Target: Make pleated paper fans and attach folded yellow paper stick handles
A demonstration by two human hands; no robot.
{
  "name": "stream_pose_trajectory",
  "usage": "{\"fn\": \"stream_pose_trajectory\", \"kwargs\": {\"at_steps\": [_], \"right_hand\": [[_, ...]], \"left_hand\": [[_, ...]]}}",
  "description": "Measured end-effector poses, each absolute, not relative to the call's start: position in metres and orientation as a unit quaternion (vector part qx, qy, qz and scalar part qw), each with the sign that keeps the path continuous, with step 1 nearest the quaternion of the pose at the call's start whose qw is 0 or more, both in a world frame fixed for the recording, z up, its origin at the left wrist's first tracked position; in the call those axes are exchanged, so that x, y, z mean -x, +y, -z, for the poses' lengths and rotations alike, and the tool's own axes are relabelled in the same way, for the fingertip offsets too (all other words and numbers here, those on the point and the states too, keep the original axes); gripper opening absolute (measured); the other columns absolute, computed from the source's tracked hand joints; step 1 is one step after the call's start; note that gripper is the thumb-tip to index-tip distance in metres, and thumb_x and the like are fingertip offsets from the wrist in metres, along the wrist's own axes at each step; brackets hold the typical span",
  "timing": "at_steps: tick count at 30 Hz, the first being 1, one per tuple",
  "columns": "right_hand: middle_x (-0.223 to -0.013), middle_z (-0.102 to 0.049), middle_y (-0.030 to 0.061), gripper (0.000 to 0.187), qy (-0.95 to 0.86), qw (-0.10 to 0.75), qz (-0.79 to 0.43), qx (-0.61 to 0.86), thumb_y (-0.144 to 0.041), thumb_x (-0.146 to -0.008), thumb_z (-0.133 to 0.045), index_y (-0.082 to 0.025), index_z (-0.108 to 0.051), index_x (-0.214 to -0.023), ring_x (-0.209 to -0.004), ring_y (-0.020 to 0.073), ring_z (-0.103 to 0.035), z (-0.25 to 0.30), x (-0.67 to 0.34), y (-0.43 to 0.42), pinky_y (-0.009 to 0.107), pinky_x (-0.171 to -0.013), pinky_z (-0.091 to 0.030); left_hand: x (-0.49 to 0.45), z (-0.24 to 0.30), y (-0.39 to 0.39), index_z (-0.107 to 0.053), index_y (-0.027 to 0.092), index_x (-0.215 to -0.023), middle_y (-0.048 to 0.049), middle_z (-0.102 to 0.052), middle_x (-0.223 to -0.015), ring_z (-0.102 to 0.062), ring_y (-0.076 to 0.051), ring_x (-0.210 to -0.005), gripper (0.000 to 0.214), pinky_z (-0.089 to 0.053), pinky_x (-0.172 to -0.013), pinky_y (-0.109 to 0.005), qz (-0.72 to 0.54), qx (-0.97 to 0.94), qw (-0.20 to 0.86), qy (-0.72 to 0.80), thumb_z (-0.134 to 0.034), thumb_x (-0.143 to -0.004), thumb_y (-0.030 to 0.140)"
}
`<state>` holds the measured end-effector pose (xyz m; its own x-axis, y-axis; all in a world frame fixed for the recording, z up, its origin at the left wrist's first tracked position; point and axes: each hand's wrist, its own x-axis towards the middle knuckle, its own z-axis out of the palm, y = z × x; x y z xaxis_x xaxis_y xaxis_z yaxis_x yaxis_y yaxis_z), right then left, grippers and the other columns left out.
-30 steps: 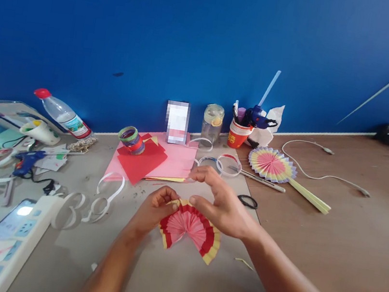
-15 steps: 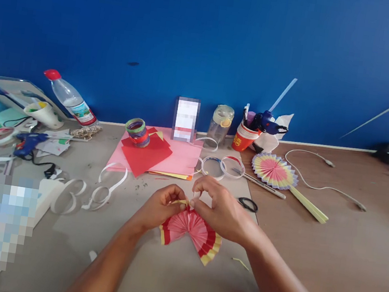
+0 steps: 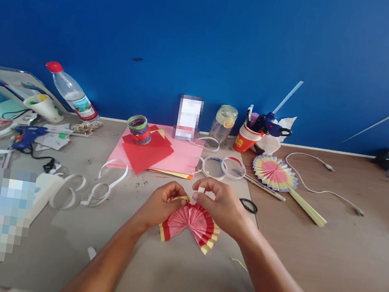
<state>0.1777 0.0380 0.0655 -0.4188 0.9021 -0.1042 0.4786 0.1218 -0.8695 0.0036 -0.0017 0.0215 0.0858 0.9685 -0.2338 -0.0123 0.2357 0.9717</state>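
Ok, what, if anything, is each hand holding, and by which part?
The left hand pinches the pleated paper fan at its yellow-edged top. The right hand pinches a small white piece; which part of it is gripped cannot be told.

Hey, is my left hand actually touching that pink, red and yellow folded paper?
Touching. The head view shows the left hand pinching the upper edge of the folded paper, its thumb lying over the pleats.

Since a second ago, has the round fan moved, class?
No: the round fan keeps its place beside the cable; the view itself shifted.
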Motion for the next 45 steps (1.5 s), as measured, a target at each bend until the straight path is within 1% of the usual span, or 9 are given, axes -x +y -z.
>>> {"fn": "stream_pose_trajectory", "kwargs": {"at_steps": [2,11,18,24,28,31,33,37,45], "right_hand": [[-0.094,-0.066,0.0016,0.012,-0.701,0.232,-0.452,0.499,-0.031,-0.077,-0.057,-0.020,-0.060,-0.078,-0.085,0.0182,-0.060,-0.065,-0.177,0.038,0.030,-0.074,-0.041],[-0.088,-0.067,0.0028,0.012,-0.703,0.207,-0.412,0.542,-0.024,-0.074,-0.056,-0.018,-0.064,-0.081,-0.081,0.0181,-0.060,-0.065,-0.169,0.037,0.028,-0.072,-0.040],[-0.072,-0.062,-0.0022,0.015,-0.680,0.215,-0.458,0.530,-0.030,-0.076,-0.054,-0.019,-0.063,-0.079,-0.065,0.0136,-0.054,-0.061,-0.169,0.038,0.025,-0.061,-0.038],[-0.077,-0.065,-0.0009,0.013,-0.686,0.217,-0.432,0.544,-0.028,-0.075,-0.054,-0.018,-0.062,-0.075,-0.068,0.0143,-0.056,-0.061,-0.168,0.037,0.026,-0.064,-0.039],[-0.081,-0.066,0.0001,0.013,-0.688,0.222,-0.408,0.558,-0.027,-0.074,-0.055,-0.019,-0.063,-0.078,-0.075,0.0162,-0.058,-0.061,-0.167,0.037,0.027,-0.069,-0.039],[-0.084,-0.066,0.0003,0.011,-0.691,0.225,-0.402,0.557,-0.027,-0.074,-0.054,-0.019,-0.062,-0.075,-0.075,0.0160,-0.058,-0.061,-0.165,0.036,0.027,-0.068,-0.039],[-0.083,-0.066,0.0001,0.009,-0.695,0.228,-0.394,0.557,-0.026,-0.074,-0.054,-0.019,-0.060,-0.073,-0.073,0.0155,-0.058,-0.061,-0.165,0.035,0.026,-0.067,-0.039],[-0.079,-0.064,-0.0004,0.011,-0.690,0.240,-0.381,0.566,-0.026,-0.073,-0.054,-0.019,-0.062,-0.075,-0.072,0.0156,-0.057,-0.065,-0.168,0.035,0.026,-0.068,-0.039],[-0.074,-0.062,-0.0023,0.013,-0.682,0.223,-0.416,0.559,-0.026,-0.073,-0.054,-0.019,-0.065,-0.077,-0.067,0.0142,-0.056,-0.068,-0.168,0.035,0.026,-0.065,-0.039]], "left_hand": [[-0.004,-0.022,-0.002,-0.056,0.018,-0.074,0.0027,-0.056,-0.071,-0.050,-0.011,-0.065,0.017,-0.040,-0.060,-0.024,-0.419,-0.461,0.572,0.533,-0.069,-0.073,0.029],[-0.004,-0.020,-0.003,-0.055,0.018,-0.076,0.0023,-0.054,-0.074,-0.051,-0.012,-0.070,0.015,-0.041,-0.066,-0.026,-0.403,-0.492,0.555,0.537,-0.064,-0.076,0.030],[-0.005,-0.022,-0.002,-0.054,0.018,-0.076,0.0023,-0.054,-0.075,-0.051,-0.012,-0.071,0.016,-0.042,-0.067,-0.026,-0.396,-0.490,0.555,0.543,-0.064,-0.075,0.030],[-0.005,-0.021,-0.003,-0.054,0.018,-0.077,0.0019,-0.054,-0.076,-0.052,-0.013,-0.073,0.016,-0.042,-0.068,-0.027,-0.398,-0.497,0.554,0.536,-0.063,-0.076,0.031],[-0.006,-0.020,-0.003,-0.053,0.019,-0.076,0.0023,-0.054,-0.076,-0.051,-0.013,-0.073,0.013,-0.041,-0.068,-0.026,-0.397,-0.499,0.551,0.538,-0.062,-0.076,0.029],[-0.005,-0.018,-0.003,-0.053,0.019,-0.076,0.0025,-0.054,-0.076,-0.051,-0.012,-0.072,0.013,-0.042,-0.067,-0.026,-0.394,-0.498,0.556,0.536,-0.061,-0.076,0.029],[-0.005,-0.018,-0.003,-0.053,0.019,-0.077,0.0021,-0.054,-0.076,-0.052,-0.013,-0.073,0.014,-0.042,-0.067,-0.026,-0.392,-0.498,0.556,0.537,-0.062,-0.076,0.030],[-0.006,-0.020,-0.004,-0.054,0.019,-0.078,0.0018,-0.056,-0.078,-0.053,-0.013,-0.074,0.012,-0.043,-0.068,-0.026,-0.388,-0.501,0.550,0.544,-0.061,-0.077,0.029],[-0.007,-0.019,-0.005,-0.054,0.019,-0.077,0.0025,-0.054,-0.077,-0.051,-0.012,-0.073,0.009,-0.042,-0.068,-0.025,-0.392,-0.497,0.555,0.540,-0.060,-0.078,0.026]]}}
